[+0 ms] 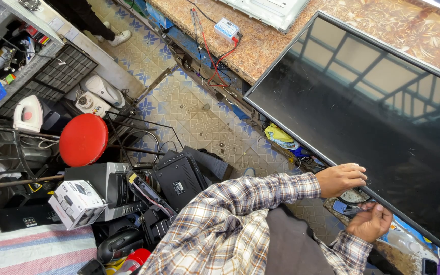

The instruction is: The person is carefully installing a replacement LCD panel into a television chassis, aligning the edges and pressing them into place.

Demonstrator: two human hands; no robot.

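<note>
Gripping the near edge of the big flat screen panel (362,117), the left hand (341,179) lies fingers-over-top while the right hand (370,222), at five o'clock from it, pinches the frame from beneath, likely steadying its overhang. That panel rests on the patterned workbench (260,46). Over at nine o'clock stands a red stool (83,139).

An electronics repair workshop: flat screen panel (362,117) on bench, bench power supply (226,29), stacked old appliances (108,188).

Both hands (355,201) on screen panel's (373,117) edge
</note>
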